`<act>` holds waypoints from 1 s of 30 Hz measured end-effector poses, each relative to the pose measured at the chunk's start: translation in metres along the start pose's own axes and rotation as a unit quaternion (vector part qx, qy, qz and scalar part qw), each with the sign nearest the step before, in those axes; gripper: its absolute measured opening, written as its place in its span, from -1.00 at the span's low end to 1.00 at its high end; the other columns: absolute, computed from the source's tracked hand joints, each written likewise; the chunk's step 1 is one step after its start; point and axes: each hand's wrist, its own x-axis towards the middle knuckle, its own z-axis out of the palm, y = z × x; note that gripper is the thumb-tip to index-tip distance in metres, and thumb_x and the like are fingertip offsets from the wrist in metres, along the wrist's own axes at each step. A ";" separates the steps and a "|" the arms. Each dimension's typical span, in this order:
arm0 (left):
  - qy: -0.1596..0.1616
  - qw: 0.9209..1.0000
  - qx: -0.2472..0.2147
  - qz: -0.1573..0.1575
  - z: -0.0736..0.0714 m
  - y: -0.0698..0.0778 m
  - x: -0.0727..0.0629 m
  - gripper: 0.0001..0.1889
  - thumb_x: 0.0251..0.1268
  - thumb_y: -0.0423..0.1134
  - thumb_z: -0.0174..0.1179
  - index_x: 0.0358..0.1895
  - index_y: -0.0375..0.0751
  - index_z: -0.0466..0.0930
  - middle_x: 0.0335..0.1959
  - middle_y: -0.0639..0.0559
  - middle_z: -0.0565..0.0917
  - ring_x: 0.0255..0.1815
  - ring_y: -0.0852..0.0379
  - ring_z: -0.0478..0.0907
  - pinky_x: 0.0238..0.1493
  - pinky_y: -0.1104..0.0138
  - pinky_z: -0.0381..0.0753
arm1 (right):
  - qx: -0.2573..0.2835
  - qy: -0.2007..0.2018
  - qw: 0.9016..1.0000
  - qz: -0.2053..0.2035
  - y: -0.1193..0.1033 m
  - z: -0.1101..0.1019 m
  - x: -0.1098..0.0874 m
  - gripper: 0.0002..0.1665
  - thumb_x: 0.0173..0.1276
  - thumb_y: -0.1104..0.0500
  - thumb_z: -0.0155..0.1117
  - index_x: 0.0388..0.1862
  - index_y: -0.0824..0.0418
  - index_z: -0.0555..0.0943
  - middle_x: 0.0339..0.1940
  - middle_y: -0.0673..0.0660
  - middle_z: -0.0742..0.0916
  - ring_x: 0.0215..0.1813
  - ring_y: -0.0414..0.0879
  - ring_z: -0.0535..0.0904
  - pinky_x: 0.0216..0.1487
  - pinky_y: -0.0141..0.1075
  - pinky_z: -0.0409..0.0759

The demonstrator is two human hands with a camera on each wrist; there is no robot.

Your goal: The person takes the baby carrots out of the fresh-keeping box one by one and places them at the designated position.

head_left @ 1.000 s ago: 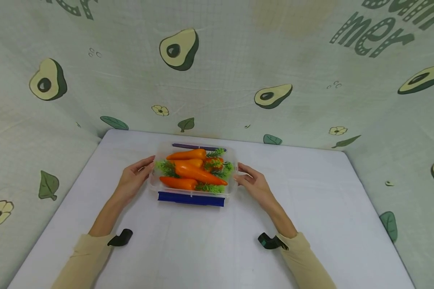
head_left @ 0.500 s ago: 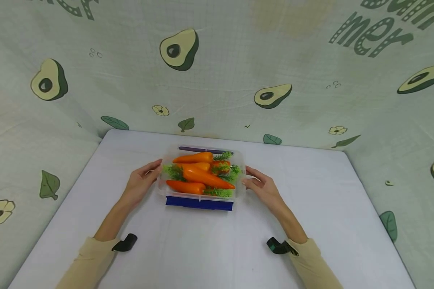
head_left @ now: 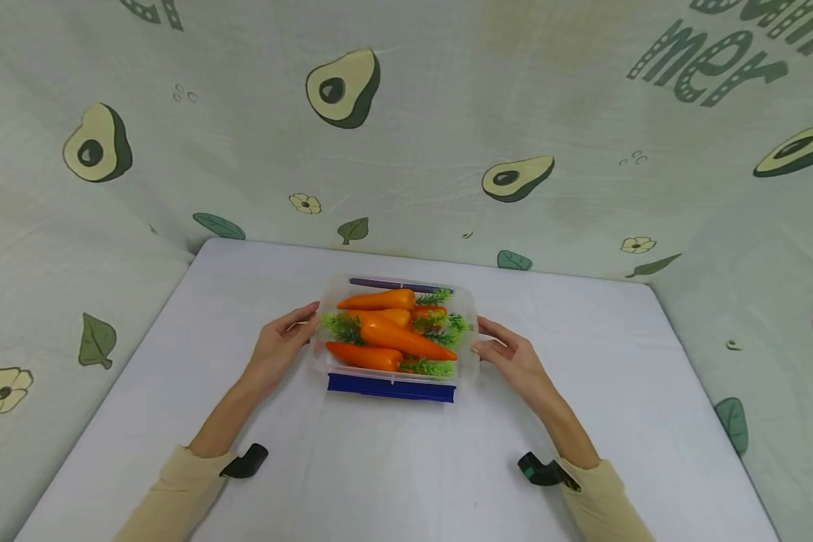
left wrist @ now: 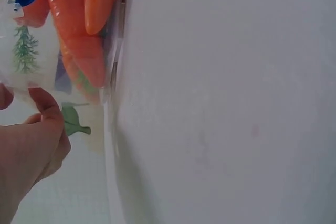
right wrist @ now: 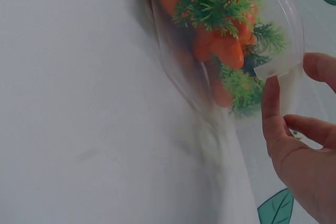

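A clear plastic food container with blue side latches stands near the middle of the table. Inside lie several orange carrots with green feathery tops, smooth like toy ones. My left hand holds the container's left end, thumb and fingers at the rim. At the opposite end my right hand grips the rim. In the right wrist view, the thumb is at the rim's outer edge and a finger lies under the lip. The near blue latch hangs folded outward. Whether the base touches the table, I cannot tell.
A white table spreads around the container. Behind and beside it hangs a pale cloth printed with avocados, leaves and flowers. A black wrist camera sits on the left sleeve, another camera on the right.
Both hands have moved the container with its carrots to the right and slightly nearer to me. The grip at both ends has stayed the same.
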 end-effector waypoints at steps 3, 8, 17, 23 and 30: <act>-0.005 1.000 0.004 -0.014 0.000 0.001 0.001 -0.42 0.58 -0.14 0.17 0.48 -0.42 0.35 0.39 -0.33 0.46 0.10 0.25 0.58 0.08 0.52 0.62 | -0.019 -0.003 1.000 0.006 -0.005 -0.002 -0.001 -0.27 0.55 0.11 0.28 0.58 0.29 0.29 0.51 0.32 0.43 0.24 0.09 0.61 0.15 -0.42 0.64; -0.003 0.999 0.002 -0.040 0.001 0.008 0.008 -0.34 0.60 0.02 0.11 0.52 -0.40 0.30 0.46 -0.33 0.40 0.08 0.35 0.54 0.10 0.52 0.61 | -0.087 -0.008 0.996 -0.004 -0.016 -0.004 0.001 -0.26 0.54 0.10 0.30 0.57 0.29 0.30 0.46 0.35 0.48 0.30 0.19 0.55 0.19 -0.36 0.63; -0.003 0.994 0.002 -0.107 0.003 0.020 0.029 -0.25 0.57 0.15 0.09 0.57 -0.30 0.24 0.48 -0.23 0.37 0.23 0.06 0.44 0.14 0.53 0.55 | -0.182 -0.013 0.980 -0.080 -0.043 -0.004 0.009 -0.26 0.48 0.13 0.37 0.52 0.32 0.34 0.44 0.32 0.49 0.32 0.26 0.52 0.34 0.10 0.53; -0.026 0.993 0.001 -0.118 0.003 0.022 0.040 -0.20 0.53 0.20 0.12 0.59 -0.27 0.21 0.55 -0.17 0.31 0.45 -0.12 0.31 0.52 0.19 0.29 | -0.262 -0.022 0.951 -0.162 -0.068 0.003 0.018 -0.32 0.42 0.20 0.43 0.45 0.32 0.44 0.36 0.26 0.56 0.29 0.17 0.53 0.28 0.05 0.60; -0.039 0.992 0.017 -0.115 0.003 0.024 0.044 -0.26 0.55 0.09 0.15 0.59 -0.25 0.21 0.56 -0.19 0.29 0.48 -0.16 0.27 0.60 0.02 0.13 | -0.326 -0.069 0.918 -0.213 -0.089 0.023 0.029 -0.36 0.43 0.19 0.41 0.41 0.38 0.46 0.29 0.32 0.58 0.17 0.16 0.56 0.19 0.07 0.64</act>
